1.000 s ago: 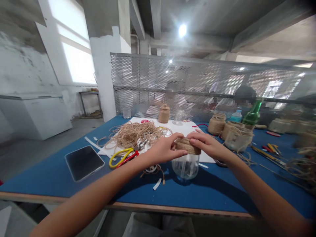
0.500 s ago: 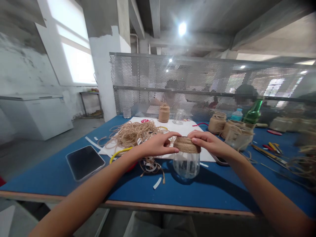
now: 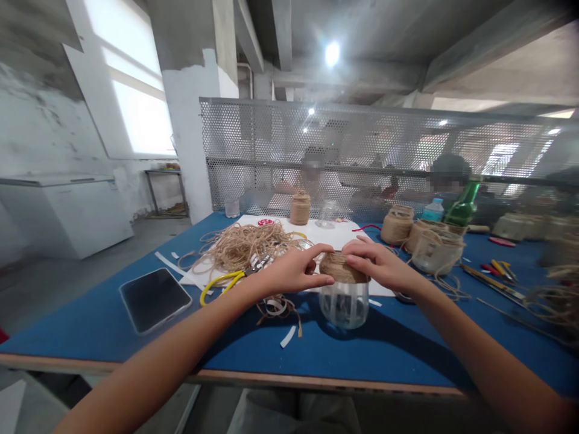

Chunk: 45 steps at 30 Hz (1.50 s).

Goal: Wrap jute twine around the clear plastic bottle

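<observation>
A clear glass jar (image 3: 344, 303) stands on the blue table (image 3: 398, 349), its upper part wound with brown jute twine (image 3: 338, 269). My left hand (image 3: 292, 270) presses fingers and thumb against the left side of the twine band. On the right side my right hand (image 3: 382, 264) grips the same band with fingers curled over it. A loose heap of jute twine (image 3: 246, 244) lies behind my left hand on a white sheet (image 3: 337, 238).
A dark phone (image 3: 154, 298) lies at the left. Yellow-handled scissors (image 3: 221, 281) and white tape scraps (image 3: 287, 336) lie near the jar. Several twine-wrapped jars (image 3: 398, 226), a green bottle (image 3: 464, 208) and tools (image 3: 495, 271) sit right. A perforated metal screen (image 3: 384, 157) backs the table; people sit behind it.
The jar tilted and shifted slightly between my hands. My left thumb moved along the twine band, and both hands stayed on it.
</observation>
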Tool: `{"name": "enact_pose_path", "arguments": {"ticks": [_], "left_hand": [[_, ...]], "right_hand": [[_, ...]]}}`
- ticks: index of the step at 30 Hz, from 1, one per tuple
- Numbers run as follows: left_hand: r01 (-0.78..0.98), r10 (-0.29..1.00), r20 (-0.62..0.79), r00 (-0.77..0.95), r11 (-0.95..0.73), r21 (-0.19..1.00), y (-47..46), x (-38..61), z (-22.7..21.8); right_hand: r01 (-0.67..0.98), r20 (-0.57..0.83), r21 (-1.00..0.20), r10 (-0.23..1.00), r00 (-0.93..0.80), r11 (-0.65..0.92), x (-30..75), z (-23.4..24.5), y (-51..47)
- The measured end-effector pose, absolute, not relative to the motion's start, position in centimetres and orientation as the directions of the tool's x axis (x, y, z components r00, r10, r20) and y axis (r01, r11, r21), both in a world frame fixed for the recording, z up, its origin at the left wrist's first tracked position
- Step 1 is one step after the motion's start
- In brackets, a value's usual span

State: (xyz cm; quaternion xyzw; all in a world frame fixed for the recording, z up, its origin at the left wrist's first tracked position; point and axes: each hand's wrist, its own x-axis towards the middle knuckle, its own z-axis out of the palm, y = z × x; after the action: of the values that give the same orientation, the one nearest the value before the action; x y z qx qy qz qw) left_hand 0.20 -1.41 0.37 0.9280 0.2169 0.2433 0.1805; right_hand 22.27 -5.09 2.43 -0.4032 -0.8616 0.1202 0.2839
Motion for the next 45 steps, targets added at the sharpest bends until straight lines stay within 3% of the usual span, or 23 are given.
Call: {"name": "enact_pose_path", "arguments": {"ticks": [5,15,19,27,35,39,45], "left_hand": [[0.302,0.485,0.373,0.791,-0.840,0.451,-1.4,0.4,0.2],[0.266,0.528,0.386,0.757,-0.787,0.557,-0.5,-0.4,0.6],[0.254,0.527,0.386,0.757,-0.782,0.569,-0.4,-0.8,1.1],[0.238,0.488,0.372,0.789,-0.802,0.547,-0.2,-0.5,0.8],[0.414,0.526,0.436,0.730,-0.849,0.329,-2.3,0.9,0.8],[0.412,0.538,0.418,0.732,-0.838,0.357,-2.4,0.8,0.9],[0.249,0.439,0.433,0.787,-0.868,0.429,-1.4,-0.1,0.9]], "right_hand": [[0.610,0.384,-0.457,0.762,-0.522,0.648,22.3,2.5,-5.2],[0.397,0.346,-0.772,0.853,-0.392,0.496,22.6,1.9,-4.8],[0.309,0.316,-0.830,0.848,-0.425,0.465,22.6,1.3,-4.5],[0.311,0.262,-0.830,0.815,-0.516,0.463,23.2,1.0,-3.5],[0.495,0.289,-0.691,0.829,-0.479,0.527,22.6,1.8,-4.0],[0.484,0.262,-0.710,0.829,-0.494,0.512,22.3,1.7,-4.3],[0.470,0.276,-0.710,0.822,-0.499,0.524,22.6,2.2,-4.7]]}}
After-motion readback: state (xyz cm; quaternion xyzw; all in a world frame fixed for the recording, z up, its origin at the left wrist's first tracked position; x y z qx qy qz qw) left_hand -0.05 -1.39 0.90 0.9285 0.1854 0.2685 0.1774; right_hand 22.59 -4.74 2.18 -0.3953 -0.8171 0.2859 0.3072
